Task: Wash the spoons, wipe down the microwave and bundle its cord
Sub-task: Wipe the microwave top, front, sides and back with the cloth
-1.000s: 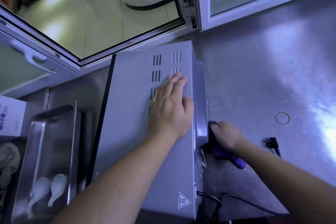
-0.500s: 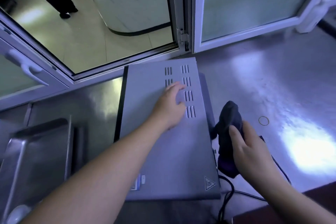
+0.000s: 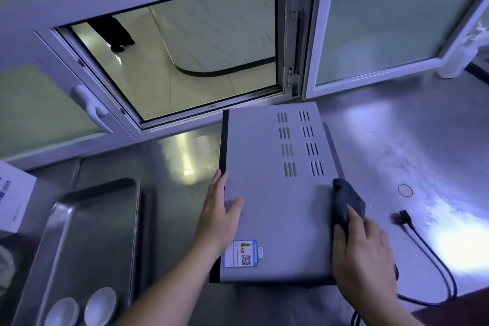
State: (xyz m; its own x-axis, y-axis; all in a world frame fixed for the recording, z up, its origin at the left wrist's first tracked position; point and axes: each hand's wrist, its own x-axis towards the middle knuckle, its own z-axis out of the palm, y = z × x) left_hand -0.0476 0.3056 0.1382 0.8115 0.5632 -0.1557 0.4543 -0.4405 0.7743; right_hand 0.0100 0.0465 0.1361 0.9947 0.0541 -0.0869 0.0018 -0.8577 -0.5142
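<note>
Wiping appears under way: flat left hand (image 3: 219,217) braces the grey metal microwave (image 3: 275,193) on the steel counter (image 3: 397,140), right hand (image 3: 362,251) clamps a dark grey cloth (image 3: 346,198) on its top; white ceramic spoons (image 3: 79,309) lie in the steel tray (image 3: 53,219), black cord (image 3: 428,251) unbundled beside.

The boxy grey metal microwave (image 3: 275,206) lies between left grip (image 3: 219,217) and right grip (image 3: 362,249), the dark cloth (image 3: 346,198) under the latter; the black cord plug (image 3: 399,217) lies further right.
</note>
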